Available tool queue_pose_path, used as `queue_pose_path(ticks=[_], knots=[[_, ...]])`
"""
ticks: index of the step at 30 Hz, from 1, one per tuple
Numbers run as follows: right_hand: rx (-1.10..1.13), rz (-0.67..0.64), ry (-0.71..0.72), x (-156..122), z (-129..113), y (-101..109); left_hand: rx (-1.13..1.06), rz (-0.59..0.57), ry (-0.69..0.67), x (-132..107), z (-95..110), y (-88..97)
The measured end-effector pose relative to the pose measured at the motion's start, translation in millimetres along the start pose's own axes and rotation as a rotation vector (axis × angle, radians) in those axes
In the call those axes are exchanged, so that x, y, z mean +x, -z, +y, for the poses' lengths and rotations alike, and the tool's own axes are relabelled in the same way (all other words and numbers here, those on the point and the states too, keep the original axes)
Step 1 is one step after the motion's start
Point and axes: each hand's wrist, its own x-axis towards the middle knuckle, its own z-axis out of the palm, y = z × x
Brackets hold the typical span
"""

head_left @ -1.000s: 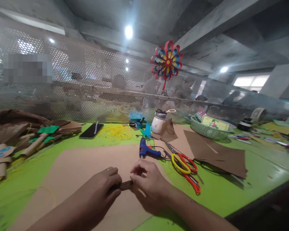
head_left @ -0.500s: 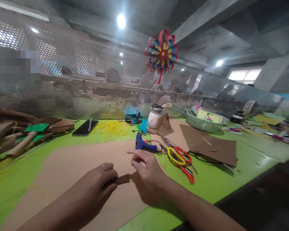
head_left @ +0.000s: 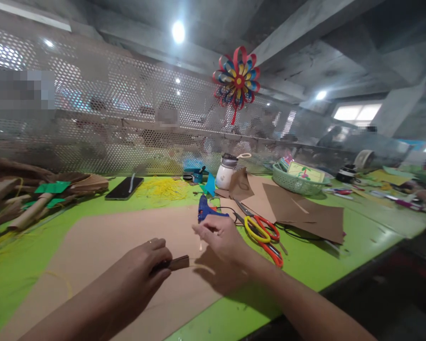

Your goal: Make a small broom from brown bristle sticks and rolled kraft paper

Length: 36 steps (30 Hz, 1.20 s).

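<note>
Brown card strip point(head_left: 179, 263) lies on the brown sheet point(head_left: 102, 237) on the worktop point(head_left: 341, 255), pinched steady by the fingers of my left hand point(head_left: 142, 270), while my right hand point(head_left: 220, 239) curls at the glue gun point(head_left: 206, 210), and I cannot tell whether it has a grip.

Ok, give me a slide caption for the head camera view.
Left hand pinches a small brown strip over a kraft sheet; right hand beside the blue glue gun.

The strip point(head_left: 179, 263) you pinch looks like matt brown card; the big sheet point(head_left: 120, 237) under it is smooth, dull kraft paper; your table point(head_left: 341, 255) has a faintly shiny green top; the glue gun point(head_left: 208, 210) is glossy blue plastic; the scissors point(head_left: 261, 233) pair plastic handles with metal blades; the screen point(head_left: 92, 128) behind is perforated metal.
</note>
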Motion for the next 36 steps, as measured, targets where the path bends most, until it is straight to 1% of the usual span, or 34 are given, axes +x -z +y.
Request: queue_pose_path(ticks=[6,13,17,23,26,28,30,33,36], knots=[[-0.149,-0.015,-0.059,16.0,22.2,42.0,0.006,0.005,0.009,-0.3,0.2,1.4],[-0.336,-0.008,-0.153,8.2,52.0,92.9,0.006,-0.011,0.018,-1.7,2.1,4.1],[-0.415,-0.026,-0.232,4.3,67.9,115.7,0.022,-0.004,0.025,-2.8,2.9,3.5],[-0.541,-0.036,-0.308,3.8,82.6,134.9,0.025,-0.044,0.047,-1.0,6.9,9.1],[-0.613,-0.042,-0.344,5.8,91.3,148.8,0.017,-0.063,0.065,-0.6,8.0,12.2],[-0.661,-0.066,-0.386,7.0,100.6,159.4,0.011,-0.056,0.053,-1.4,8.0,12.3],[-0.707,-0.118,-0.444,8.1,112.3,167.1,0.015,-0.024,0.037,-2.8,7.9,11.1],[-0.767,-0.228,-0.539,11.0,131.5,167.0,0.035,0.019,0.029,-4.3,7.8,9.8],[-0.819,-0.318,-0.621,18.2,149.5,151.6,0.029,0.001,0.014,-3.8,7.0,11.5]])
